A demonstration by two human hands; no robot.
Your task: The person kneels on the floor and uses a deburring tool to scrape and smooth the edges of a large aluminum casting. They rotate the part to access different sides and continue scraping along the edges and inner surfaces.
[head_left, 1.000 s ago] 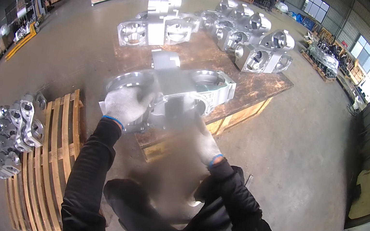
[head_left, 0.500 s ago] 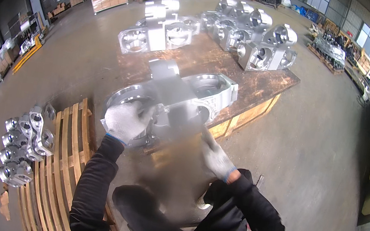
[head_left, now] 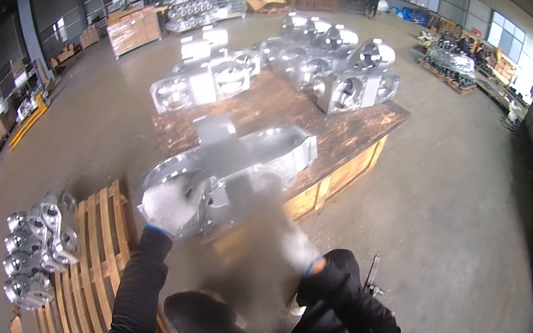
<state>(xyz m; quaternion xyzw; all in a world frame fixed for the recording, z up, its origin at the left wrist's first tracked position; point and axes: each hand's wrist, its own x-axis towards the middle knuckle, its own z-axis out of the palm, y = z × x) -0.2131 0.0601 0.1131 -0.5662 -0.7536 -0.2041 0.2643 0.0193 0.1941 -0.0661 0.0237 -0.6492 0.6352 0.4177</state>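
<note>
A large silver machined metal casting [head_left: 229, 160], with round bored rings at both ends and a block in the middle, rests on the near edge of a brown-topped wooden crate [head_left: 377, 118]. My left hand [head_left: 172, 204], in a white knit glove, is at the casting's left ring, its bent fingers gripping the ring's inner rim. Below the casting's right part is my right hand [head_left: 299, 251], gloved alike. A smeared patch in the picture hides its fingers, so whether it touches the casting or holds anything does not show.
More silver castings [head_left: 345, 95] stand along the crate's far side. At the lower left a slatted wooden pallet [head_left: 102, 245] sits beside smaller stacked metal parts [head_left: 36, 255]. A metal tool [head_left: 372, 272] lies on the floor at right. Wrapped boxes [head_left: 132, 31] stand farther back.
The whole view has shifted, so the crate's front and the casting appear lower and slightly left. Both hands keep about the same places relative to the casting. More of the floor tool shows.
</note>
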